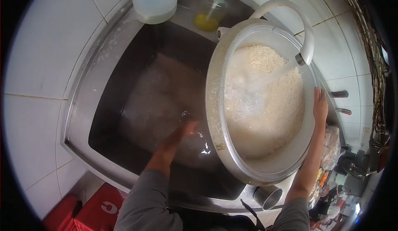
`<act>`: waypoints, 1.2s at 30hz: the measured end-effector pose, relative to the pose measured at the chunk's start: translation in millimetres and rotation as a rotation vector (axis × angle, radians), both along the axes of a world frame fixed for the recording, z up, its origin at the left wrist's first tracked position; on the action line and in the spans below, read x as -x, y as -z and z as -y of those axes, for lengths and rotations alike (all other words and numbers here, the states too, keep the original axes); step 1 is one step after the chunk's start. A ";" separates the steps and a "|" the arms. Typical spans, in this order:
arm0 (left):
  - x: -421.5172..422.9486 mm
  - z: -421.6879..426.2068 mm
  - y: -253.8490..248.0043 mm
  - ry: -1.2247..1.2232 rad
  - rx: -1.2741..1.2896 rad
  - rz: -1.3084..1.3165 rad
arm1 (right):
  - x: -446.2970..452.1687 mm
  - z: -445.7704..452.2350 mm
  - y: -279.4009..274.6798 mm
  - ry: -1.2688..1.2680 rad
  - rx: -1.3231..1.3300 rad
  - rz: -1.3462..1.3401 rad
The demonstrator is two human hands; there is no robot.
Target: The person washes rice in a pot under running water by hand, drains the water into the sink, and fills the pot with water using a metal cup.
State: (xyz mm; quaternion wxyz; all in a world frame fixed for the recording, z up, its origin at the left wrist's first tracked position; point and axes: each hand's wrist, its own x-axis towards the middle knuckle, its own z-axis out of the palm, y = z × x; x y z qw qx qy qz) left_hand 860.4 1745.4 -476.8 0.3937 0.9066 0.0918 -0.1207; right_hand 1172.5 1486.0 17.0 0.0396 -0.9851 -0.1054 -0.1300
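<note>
A large metal pot point(215, 106) stands tilted at the right of the sink point(112, 102), with pale rice grains point(286, 102) and cloudy water in it. Water runs into the pot from the white curved faucet point(307, 36). My right hand point(320, 105) grips the pot's right rim. Over the murky water in the sink, left of the pot, is my left hand point(188, 129); it is blurred, and its fingers cannot be made out clearly.
A white tub point(154, 9) and a soap bottle point(209, 13) stand at the sink's back edge. A metal cup point(268, 197) lies near the front rim. Red bags point(97, 208) are at lower left, knives point(340, 94) at right.
</note>
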 end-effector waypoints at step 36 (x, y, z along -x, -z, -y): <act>-31.5 -30.5 21.3 -0.167 -0.348 -0.090 | -4.3 3.7 3.1 0.015 0.021 0.019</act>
